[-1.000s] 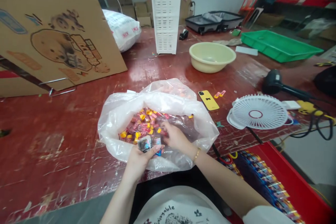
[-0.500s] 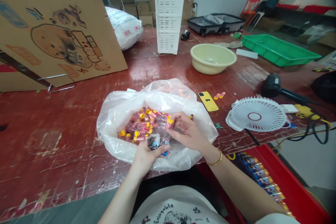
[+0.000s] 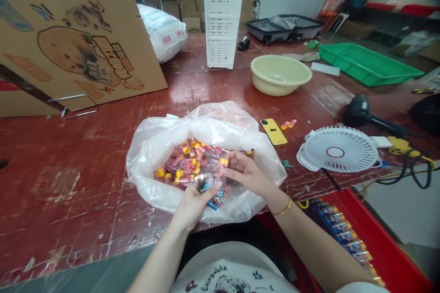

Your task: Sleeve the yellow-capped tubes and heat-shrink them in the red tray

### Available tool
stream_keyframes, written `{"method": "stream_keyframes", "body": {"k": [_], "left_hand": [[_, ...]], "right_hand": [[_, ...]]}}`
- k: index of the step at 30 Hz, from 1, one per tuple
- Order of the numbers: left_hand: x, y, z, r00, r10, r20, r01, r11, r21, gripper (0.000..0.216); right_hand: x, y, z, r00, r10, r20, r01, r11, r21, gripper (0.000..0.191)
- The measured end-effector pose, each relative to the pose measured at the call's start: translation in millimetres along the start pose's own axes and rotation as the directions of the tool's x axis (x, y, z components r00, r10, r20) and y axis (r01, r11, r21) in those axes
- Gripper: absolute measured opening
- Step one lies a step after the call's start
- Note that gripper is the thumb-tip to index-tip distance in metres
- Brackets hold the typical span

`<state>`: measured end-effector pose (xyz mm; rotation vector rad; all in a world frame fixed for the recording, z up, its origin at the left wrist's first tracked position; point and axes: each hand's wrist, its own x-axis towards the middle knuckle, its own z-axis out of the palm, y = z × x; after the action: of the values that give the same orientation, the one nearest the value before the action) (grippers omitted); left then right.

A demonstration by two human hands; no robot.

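My left hand (image 3: pixel 197 203) is closed on a small printed plastic packet (image 3: pixel 215 200), dark and blue, with the thumb across its front. My right hand (image 3: pixel 244 173) pinches a small red tube with a yellow cap (image 3: pixel 223 163), held at the clear upper part of the packet. Whether the tube is inside the packet I cannot tell. Both hands are over the open mouth of a white plastic bag (image 3: pixel 146 146). Inside it lie many similar yellow-capped tubes (image 3: pixel 187 165).
A yellow phone (image 3: pixel 274 132), two loose tubes (image 3: pixel 288 124) and a white fan (image 3: pixel 335 151) lie to the right. Further back are a cream basin (image 3: pixel 280 78), green tray (image 3: pixel 371 66) and white basket stack (image 3: pixel 223 18). A cardboard box (image 3: pixel 137 68) stands left; a red bin (image 3: pixel 385 233) is below the edge.
My right hand has brought the tube slightly lower, toward the packet. The packet in my left hand now shows more of its printed front. The view has shifted a little.
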<state>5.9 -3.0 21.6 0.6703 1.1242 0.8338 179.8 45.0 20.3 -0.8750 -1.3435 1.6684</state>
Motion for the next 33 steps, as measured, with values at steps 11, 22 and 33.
{"method": "stream_keyframes", "body": {"k": [11, 22, 33], "left_hand": [[8.1, 6.2, 30.3, 0.986, -0.141, -0.087, 0.102, 0.932, -0.348, 0.025], [11.4, 3.3, 30.2, 0.991, -0.109, -0.079, 0.073, 0.929, -0.362, 0.028], [11.9, 2.6, 34.1, 0.992, -0.086, -0.089, 0.045, 0.923, -0.382, 0.033]], "right_hand": [[-39.6, 29.4, 27.4, 0.976, -0.189, -0.106, 0.133, 0.909, -0.395, 0.092], [-42.5, 29.9, 34.5, 0.975, -0.211, -0.073, 0.161, 0.890, -0.427, 0.077], [-41.7, 34.2, 28.9, 0.951, -0.306, -0.029, 0.254, 0.834, -0.489, 0.069]]}}
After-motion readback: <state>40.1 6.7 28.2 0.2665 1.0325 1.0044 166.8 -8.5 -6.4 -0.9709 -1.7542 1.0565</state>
